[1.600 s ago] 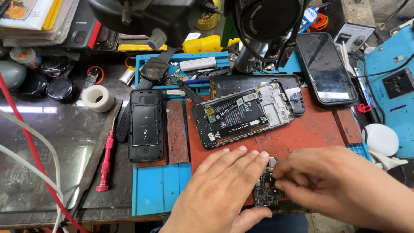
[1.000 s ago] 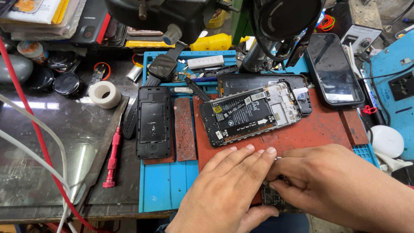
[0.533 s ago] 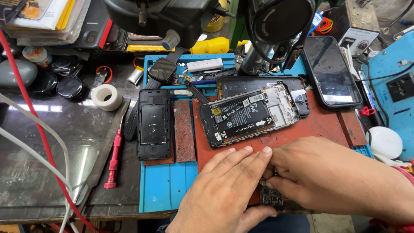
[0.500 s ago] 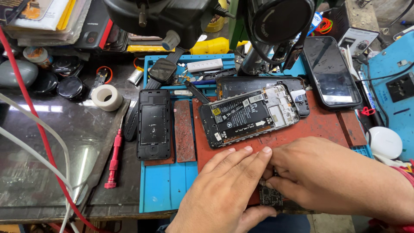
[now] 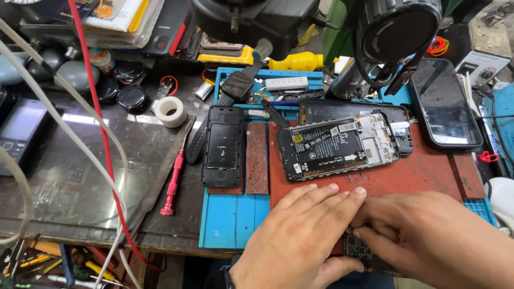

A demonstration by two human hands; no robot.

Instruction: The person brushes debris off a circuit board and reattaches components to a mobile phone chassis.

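Pressing down at the front edge of the worktop, the left hand (image 5: 300, 235) lies flat with its fingers stretched and close together, and its fingertips touch the right hand (image 5: 439, 241). Both hands meet over a small dark circuit board (image 5: 360, 251), which lies on the red mat (image 5: 423, 174) near the front edge; the right hand has its fingers curled and pinched on the board, while the left hand only rests beside and partly on it. Most of the board is hidden under the hands. Just behind the hands, on the same red mat, an opened phone (image 5: 342, 145) lies with its battery showing. To the left of it a black back cover (image 5: 223, 145) lies on the blue mat (image 5: 230, 219), and a red screwdriver (image 5: 174, 182) lies further left on the dark worktop (image 5: 80, 176). A roll of white tape (image 5: 170, 111) stands behind the screwdriver. Another phone with a dark screen (image 5: 444, 104) lies toward the right back corner.
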